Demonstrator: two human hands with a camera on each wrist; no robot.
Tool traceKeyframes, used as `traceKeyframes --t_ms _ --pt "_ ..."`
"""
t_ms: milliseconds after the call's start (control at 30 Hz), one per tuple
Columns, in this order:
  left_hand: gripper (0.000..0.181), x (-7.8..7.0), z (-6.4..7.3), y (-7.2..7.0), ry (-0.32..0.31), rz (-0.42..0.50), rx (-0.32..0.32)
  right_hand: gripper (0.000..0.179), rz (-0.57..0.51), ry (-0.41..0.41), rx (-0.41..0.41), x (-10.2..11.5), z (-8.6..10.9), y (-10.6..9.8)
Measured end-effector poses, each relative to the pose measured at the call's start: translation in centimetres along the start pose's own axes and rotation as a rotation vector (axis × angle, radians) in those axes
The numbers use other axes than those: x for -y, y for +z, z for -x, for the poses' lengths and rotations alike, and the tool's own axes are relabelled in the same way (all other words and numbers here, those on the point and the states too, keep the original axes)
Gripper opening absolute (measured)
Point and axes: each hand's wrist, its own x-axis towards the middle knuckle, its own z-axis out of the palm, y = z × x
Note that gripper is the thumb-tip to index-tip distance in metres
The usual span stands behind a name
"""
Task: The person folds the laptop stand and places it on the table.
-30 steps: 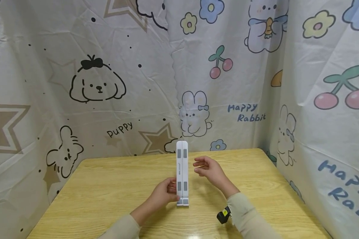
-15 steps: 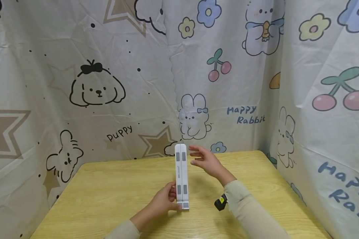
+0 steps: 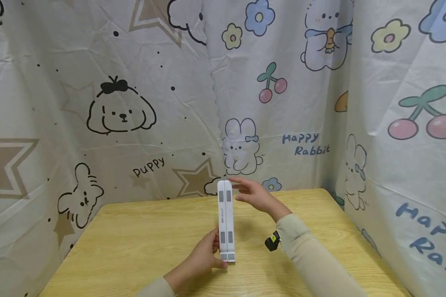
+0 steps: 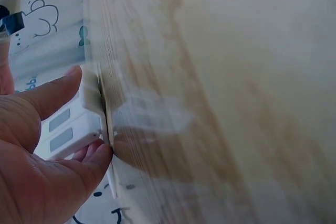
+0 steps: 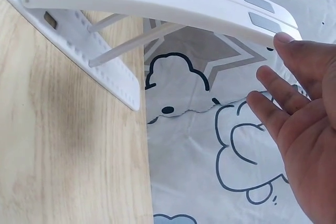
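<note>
A white folding laptop stand (image 3: 225, 222) with grey rubber pads stands propped on the wooden table, its narrow front facing me in the head view. Slanted struts (image 5: 126, 43) join its upper arm to its base in the right wrist view. Around the stand's lower front end, my left hand (image 3: 204, 253) has its thumb on the near side and fingers at the base, as the left wrist view also shows. My right hand (image 3: 258, 196) is at the stand's top, fingers extended and fingertips right at the upper edge. Its index finger is partly hidden behind the stand.
The yellow wood-grain table (image 3: 141, 235) ends at a back edge before a printed curtain (image 3: 163, 103). More curtain hangs along both sides. A small black camera (image 3: 272, 241) is on the right wrist.
My right hand has moved left and up, from beside the stand to its top edge. The left thumb has slid slightly lower at the front end. The stand stays nearly in place.
</note>
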Motion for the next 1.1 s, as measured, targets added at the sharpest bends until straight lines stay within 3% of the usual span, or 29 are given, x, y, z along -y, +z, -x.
traceKeyframes --t_ms 367,667,1100 --pt "0.099 -0.4 0.1 0.0 0.084 -0.084 -0.034 0.06 0.066 -0.011 0.025 0.8 -1.8 -0.3" --pt "0.101 0.0 -0.2 0.3 0.043 -0.126 -0.046 0.056 0.097 0.007 0.032 0.8 -2.2 -0.4" --pt "0.113 0.2 -0.8 -1.4 0.054 -0.254 0.079 0.049 0.151 0.034 -0.011 0.9 -1.2 -1.6"
